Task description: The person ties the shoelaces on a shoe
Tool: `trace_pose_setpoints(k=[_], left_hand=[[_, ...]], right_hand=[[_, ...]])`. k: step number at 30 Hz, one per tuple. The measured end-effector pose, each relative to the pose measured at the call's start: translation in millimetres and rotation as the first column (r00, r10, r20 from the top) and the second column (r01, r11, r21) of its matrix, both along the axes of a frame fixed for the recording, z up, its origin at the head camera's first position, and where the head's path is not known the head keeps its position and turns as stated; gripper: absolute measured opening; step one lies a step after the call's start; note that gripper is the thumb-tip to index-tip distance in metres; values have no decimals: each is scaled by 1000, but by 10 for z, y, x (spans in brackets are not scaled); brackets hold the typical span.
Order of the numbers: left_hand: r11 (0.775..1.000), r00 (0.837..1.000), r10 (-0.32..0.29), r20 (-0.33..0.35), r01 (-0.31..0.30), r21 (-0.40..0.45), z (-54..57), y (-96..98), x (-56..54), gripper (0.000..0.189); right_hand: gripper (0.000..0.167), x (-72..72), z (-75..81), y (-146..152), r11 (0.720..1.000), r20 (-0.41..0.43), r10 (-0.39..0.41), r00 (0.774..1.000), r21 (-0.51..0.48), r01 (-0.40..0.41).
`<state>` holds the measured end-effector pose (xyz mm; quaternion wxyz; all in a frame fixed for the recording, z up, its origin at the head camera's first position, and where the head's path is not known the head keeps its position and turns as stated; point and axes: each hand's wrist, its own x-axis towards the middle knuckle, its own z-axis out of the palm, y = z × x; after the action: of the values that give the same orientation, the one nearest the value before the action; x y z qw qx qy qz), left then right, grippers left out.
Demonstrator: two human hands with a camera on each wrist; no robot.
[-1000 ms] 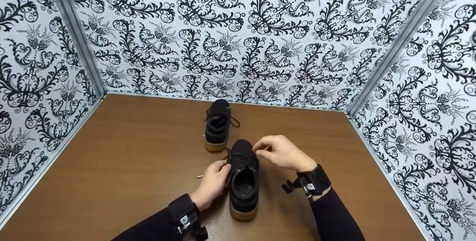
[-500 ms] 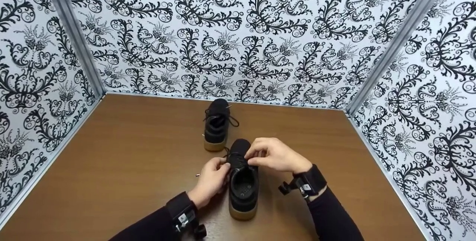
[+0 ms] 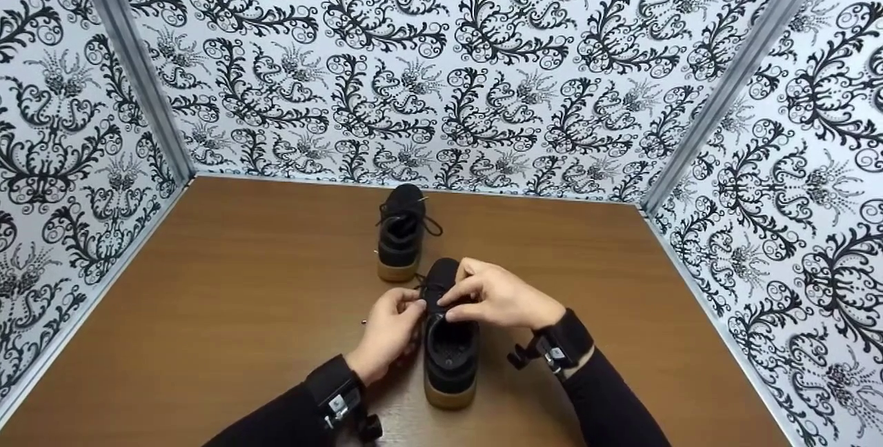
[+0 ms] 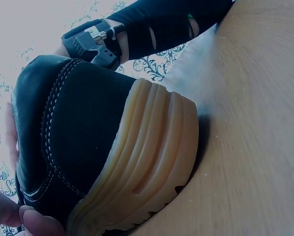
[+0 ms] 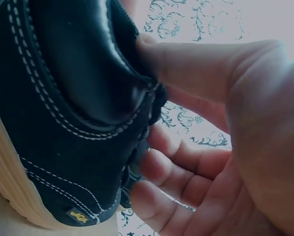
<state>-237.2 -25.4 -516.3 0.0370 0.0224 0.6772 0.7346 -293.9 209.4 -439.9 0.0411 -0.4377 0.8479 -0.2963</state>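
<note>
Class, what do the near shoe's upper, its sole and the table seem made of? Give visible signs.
Upper: probably suede or matte fabric, as its dark panels barely shine; the padded collar gleams, suggesting smooth leather or imitation. Sole: likely tan rubber, semi-matt, with moulded grooves. Table: wood or wood-look laminate, with brown grain and a soft sheen.

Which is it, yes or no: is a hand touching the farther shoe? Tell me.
No: in the head view, the left hand and right hand are both at the nearer shoe, apart from the farther shoe.
</note>
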Motion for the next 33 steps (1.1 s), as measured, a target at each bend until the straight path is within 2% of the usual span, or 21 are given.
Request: trace_pose_setpoints(k=[7, 15, 20, 26, 33], left_hand=[[999, 1000, 5, -2, -4, 34, 21, -6, -5, 35], [986, 1000, -13, 17, 10, 167, 3, -21, -54, 33], [976, 1000, -26, 18, 21, 217, 5, -24, -62, 33], [974, 1000, -18, 14, 14, 227, 39, -27, -59, 33], [972, 1000, -1, 11, -1, 236, 60, -24, -68, 30]], right_hand=[[26, 8, -29, -37, 999, -39, 34, 999, -8, -34], [22, -8, -42, -62, 999, -30, 31, 999, -11, -31], [23, -20, -55, -65, 999, -32, 37, 999, -8, -37], [25, -6, -61, -86, 1000, -41, 23, 999, 14, -23], [16, 8, -65, -135, 999, -7, 22, 1000, -35, -23]])
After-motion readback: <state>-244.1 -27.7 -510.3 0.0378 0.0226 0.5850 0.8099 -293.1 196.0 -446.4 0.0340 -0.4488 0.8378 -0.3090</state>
